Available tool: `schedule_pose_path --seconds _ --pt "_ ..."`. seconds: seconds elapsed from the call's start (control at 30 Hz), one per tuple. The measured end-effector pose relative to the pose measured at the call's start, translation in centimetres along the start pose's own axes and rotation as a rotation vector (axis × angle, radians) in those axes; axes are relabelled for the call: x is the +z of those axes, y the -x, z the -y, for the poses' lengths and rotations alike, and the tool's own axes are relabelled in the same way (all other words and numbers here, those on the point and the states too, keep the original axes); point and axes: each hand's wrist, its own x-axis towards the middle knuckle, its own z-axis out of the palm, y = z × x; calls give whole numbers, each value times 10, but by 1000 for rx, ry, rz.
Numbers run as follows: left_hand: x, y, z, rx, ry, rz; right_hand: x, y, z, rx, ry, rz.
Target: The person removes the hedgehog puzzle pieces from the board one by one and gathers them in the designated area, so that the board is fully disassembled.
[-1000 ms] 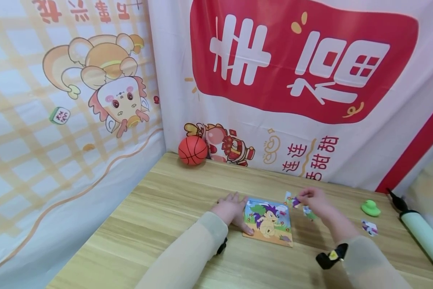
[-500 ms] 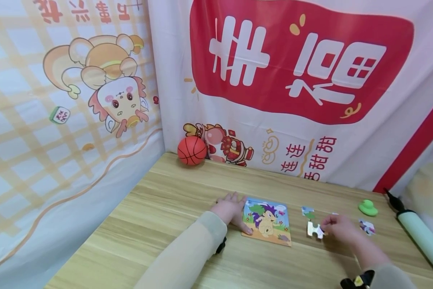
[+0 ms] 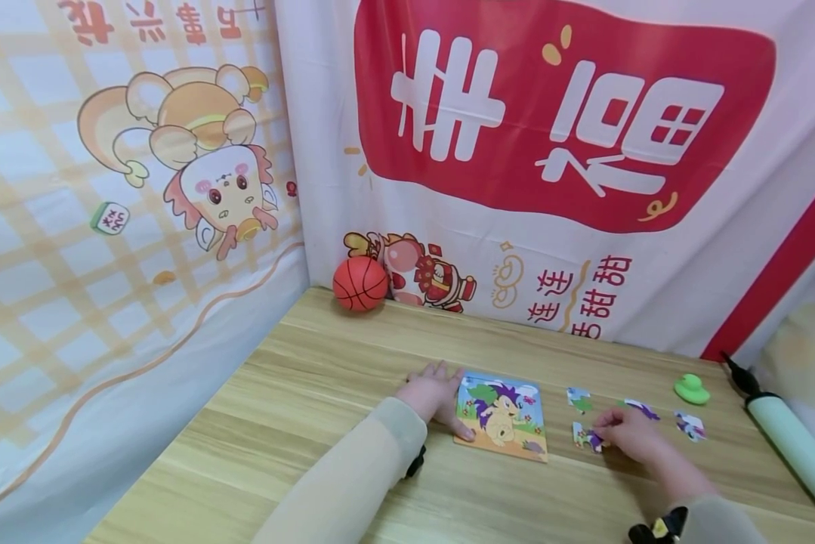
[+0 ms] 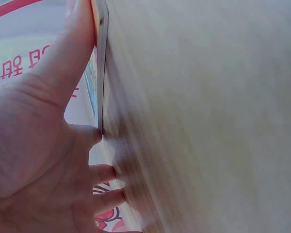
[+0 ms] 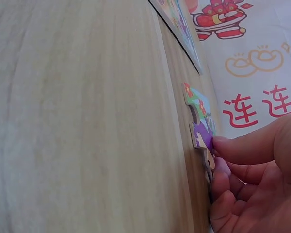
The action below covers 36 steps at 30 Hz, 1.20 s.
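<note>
A square hedgehog puzzle board (image 3: 501, 414) lies on the table. My left hand (image 3: 433, 397) rests at its left side with fingers spread, the thumb lying over the lower left corner. In the left wrist view, the thumb runs along the board's edge (image 4: 102, 73) and other fingertips touch the table. To the right of the board, my right hand (image 3: 630, 434) pinches a jigsaw piece (image 3: 584, 437) between thumb and fingers, close over the table. The right wrist view shows purple, green and red flowers on this jigsaw piece (image 5: 202, 135); its far end is hidden by the fingers.
Loose jigsaw pieces lie around the right hand: a green-and-blue piece (image 3: 579, 399), a purple piece (image 3: 641, 409) and a pink-and-purple piece (image 3: 689, 426). Behind them are a green rubber duck (image 3: 691, 389) and a pale green hand pump (image 3: 791, 442). A small basketball (image 3: 360, 284) sits at the back corner.
My right hand has carried the jigsaw piece from beside the board's upper right, rightward and nearer to me, then slightly left and down with its picture showing. My left hand stays put.
</note>
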Motion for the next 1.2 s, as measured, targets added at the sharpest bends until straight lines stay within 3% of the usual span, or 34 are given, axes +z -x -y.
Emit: schedule_pose_path --seconds 0.23,0.3,0.43,0.57,0.8,1.0,1.2 --pt "0 -2 1 -17 10 11 1 -5 3 -30 1 -42" --pt "4 -9 2 -21 0 16 -1 -7 8 -30 -2 -50" --pt "4 -9 2 -28 -10 24 -5 -12 31 -29 27 -65" --pt "-1 -3 0 -20 5 18 0 -16 64 -83 72 -74" --pt "-2 2 -1 -2 12 -8 33 -29 98 -136 54 5" --pt "-1 1 0 -2 17 -7 62 -35 106 -142 31 84" --pt "1 -1 2 1 14 -1 82 -38 105 -117 12 77"
